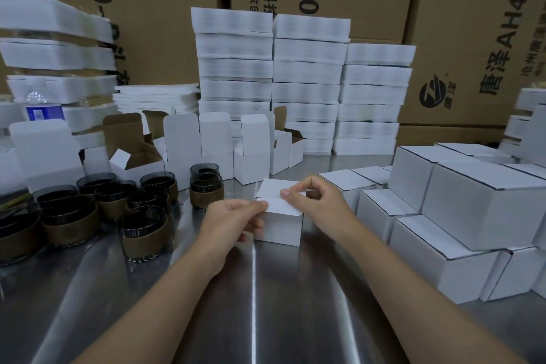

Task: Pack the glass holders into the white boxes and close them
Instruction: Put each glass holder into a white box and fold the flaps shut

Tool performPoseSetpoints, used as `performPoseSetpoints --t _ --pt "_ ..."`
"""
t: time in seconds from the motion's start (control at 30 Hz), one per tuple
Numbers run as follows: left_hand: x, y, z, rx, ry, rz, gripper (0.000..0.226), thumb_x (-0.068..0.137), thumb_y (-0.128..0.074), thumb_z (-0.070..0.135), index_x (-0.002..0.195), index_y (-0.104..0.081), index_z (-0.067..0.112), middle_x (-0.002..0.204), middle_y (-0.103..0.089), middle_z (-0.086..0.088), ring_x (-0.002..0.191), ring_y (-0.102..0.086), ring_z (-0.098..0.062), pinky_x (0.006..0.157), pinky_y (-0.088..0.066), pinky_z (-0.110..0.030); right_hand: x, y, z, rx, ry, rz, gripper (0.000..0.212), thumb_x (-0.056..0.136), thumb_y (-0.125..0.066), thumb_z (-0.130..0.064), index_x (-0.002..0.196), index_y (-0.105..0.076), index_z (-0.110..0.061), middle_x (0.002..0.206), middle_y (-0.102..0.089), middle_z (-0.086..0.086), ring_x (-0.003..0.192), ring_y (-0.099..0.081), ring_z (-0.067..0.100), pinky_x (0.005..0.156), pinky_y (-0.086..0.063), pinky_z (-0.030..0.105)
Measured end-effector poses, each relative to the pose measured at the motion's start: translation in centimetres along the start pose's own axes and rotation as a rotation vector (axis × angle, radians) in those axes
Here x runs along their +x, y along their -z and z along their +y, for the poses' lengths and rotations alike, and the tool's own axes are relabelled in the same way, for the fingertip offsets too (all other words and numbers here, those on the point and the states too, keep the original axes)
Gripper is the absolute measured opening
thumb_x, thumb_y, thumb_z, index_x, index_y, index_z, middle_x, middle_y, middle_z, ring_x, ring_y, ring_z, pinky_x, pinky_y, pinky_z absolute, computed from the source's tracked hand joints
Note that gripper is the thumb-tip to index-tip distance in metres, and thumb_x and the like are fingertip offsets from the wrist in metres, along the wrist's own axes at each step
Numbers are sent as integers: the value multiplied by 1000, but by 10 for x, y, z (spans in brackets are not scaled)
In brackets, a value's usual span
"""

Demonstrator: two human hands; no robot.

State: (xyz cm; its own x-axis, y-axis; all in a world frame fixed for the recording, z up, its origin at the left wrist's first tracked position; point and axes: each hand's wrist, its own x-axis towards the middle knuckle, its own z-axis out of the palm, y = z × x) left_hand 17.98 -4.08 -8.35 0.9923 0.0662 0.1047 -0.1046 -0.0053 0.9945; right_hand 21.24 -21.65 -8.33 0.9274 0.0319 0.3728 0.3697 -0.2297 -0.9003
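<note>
Both my left hand [233, 217] and right hand [317, 198] pinch the lid of a white box [280, 216] standing on the metal table [266, 304], between glass holders [141, 233] and closed boxes [461, 216].

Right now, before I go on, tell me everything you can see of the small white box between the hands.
The box is small, white, plain cardboard, roughly cube-shaped, standing upright on the shiny metal table. Its top flaps are folded down, with a seam across the lid and one rounded flap corner at the front right. The left hand pinches its left top edge; the right hand pinches the lid with thumb on top. Its contents are hidden.
</note>
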Motion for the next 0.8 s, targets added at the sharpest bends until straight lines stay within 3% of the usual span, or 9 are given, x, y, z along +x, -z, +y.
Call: performPoseSetpoints --t 0.13,0.33,0.4,0.5,0.6,0.7,0.8 --pt "3 1 -2 90 -105 9 29 83 -70 14 55 -63 15 49 -59 4 45 -54 -6 41 -37 -14 0 1 -1 -18 -2 -5 24 72 -78 -42 73 -62 -24 93 -66 8 67 -52 3 63 -42 16" --pt "3 -1 -3 230 -285 70 31 82 -72 13 53 -59 14 48 -52 2 45 -42 -6 48 -34 -15 0 1 -1 -14 6 -25 26 73 -78 -39 75 -61 -20 90 -65 2 65 -53 1 63 -43 13" --pt "3 -1 -5 232 -299 78 29 82 -72 14 55 -60 13 50 -52 3 47 -42 -6 50 -35 -17 0 3 -1 -34 7 -34 27 71 -79 -42 76 -61 -23 95 -66 0 72 -56 1 67 -45 12" --pt "3 0 -6 199 -291 80 24 80 -74 14 59 -62 10 50 -52 8 46 -42 -3 49 -34 -14 -1 7 1 -88 -19 -102 40 58 -83 -51 83 -59 -30 107 -63 -8 98 -58 4 82 -48 21" --pt "2 0 -5 196 -344 128 20 74 -79 13 77 -59 16 76 -55 5 66 -47 -7 60 -38 -15 -2 10 2 -128 -17 -164 51 51 -84 -52 89 -56 -33 110 -59 -14 106 -54 2 81 -46 19" --pt "2 2 -6 255 -348 63 49 74 -80 20 112 -51 32 111 -49 14 96 -49 3 71 -39 -10 -1 12 2 -134 -1 -177 48 56 -86 -45 91 -57 -32 109 -59 -15 107 -53 1 82 -45 17" --pt "2 1 -7 271 -372 -59 53 80 -75 17 118 -49 43 121 -45 24 109 -46 9 69 -43 -4 -1 12 2 -127 8 -166 47 54 -86 -48 89 -58 -34 109 -60 -16 111 -53 3 90 -47 25"
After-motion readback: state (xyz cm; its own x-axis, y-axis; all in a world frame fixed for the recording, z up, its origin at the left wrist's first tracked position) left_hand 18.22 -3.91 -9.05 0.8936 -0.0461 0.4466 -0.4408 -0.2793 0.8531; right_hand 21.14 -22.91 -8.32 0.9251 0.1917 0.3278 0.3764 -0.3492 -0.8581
